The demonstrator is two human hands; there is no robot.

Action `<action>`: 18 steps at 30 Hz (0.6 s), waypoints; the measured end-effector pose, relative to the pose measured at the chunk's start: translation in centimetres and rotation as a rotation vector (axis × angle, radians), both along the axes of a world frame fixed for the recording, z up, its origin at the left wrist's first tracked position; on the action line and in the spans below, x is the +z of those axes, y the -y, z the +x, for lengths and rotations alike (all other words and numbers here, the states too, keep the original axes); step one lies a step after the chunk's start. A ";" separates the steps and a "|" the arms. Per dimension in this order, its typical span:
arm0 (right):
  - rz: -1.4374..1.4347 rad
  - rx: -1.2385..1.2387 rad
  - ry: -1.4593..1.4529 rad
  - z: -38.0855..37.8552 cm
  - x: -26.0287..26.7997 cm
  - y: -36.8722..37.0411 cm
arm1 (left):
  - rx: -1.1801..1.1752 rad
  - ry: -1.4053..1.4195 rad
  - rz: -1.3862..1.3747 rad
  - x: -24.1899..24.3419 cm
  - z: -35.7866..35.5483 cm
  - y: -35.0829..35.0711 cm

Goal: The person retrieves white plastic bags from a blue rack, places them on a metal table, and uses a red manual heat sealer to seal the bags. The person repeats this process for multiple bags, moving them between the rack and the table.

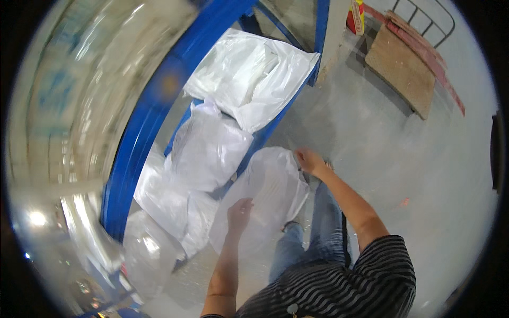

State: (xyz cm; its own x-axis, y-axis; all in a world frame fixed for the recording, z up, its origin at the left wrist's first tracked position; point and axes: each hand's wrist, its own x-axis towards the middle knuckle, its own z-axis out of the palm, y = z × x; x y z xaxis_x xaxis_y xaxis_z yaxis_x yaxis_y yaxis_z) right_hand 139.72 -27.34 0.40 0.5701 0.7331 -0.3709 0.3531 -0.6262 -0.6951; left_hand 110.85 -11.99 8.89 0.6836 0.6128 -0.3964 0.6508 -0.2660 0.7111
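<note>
A translucent white plastic bag (274, 187) spreads in front of my legs, beside the blue rack. My left hand (239, 214) is at its near left side and looks hazy, as if seen through the film; whether it grips the plastic is unclear. At the bag's far right edge is my right hand (309, 160), blurred, with its fingers curled. Whether the fingers pinch the edge cannot be made out. Pale contents show faintly through the bag.
Filled white bags, including a large one (238, 71), a middle one (212, 147) and a lower one (149, 254), lie along the rack's blue beam (139, 119). A wheeled platform cart (401, 67) stands on the grey floor (397, 167). A red-and-yellow package (356, 18) is beyond the rack's post.
</note>
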 end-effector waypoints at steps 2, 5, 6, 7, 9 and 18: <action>0.042 0.020 0.059 6.2 -2.9 -6.2 | -0.069 0.058 0.090 -0.5 5.9 -2.3; 0.381 0.031 0.288 14.8 -7.9 -18.3 | -0.184 0.002 0.230 -4.7 15.3 -7.3; 0.414 0.063 0.398 17.5 -9.8 -22.0 | -0.244 0.029 0.335 -6.9 18.5 -9.5; 0.456 0.067 0.522 19.9 -11.5 -25.1 | -0.271 0.053 0.427 -9.4 22.0 -11.9; 0.436 0.176 0.682 24.7 -15.4 -28.1 | -0.229 0.126 0.488 -15.0 29.5 -16.8; 0.223 0.621 0.645 27.5 -24.6 -17.9 | -0.245 -0.686 0.569 -28.1 41.8 -25.1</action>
State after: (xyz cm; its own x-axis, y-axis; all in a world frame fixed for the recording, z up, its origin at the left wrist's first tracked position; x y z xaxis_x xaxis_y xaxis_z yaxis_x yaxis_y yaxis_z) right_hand 167.20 -9.40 -24.18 0.0983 0.9928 0.0682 0.9417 -0.0706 -0.3290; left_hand 152.70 13.08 -19.17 0.5464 0.7089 -0.4460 0.7607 -0.6429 -0.0899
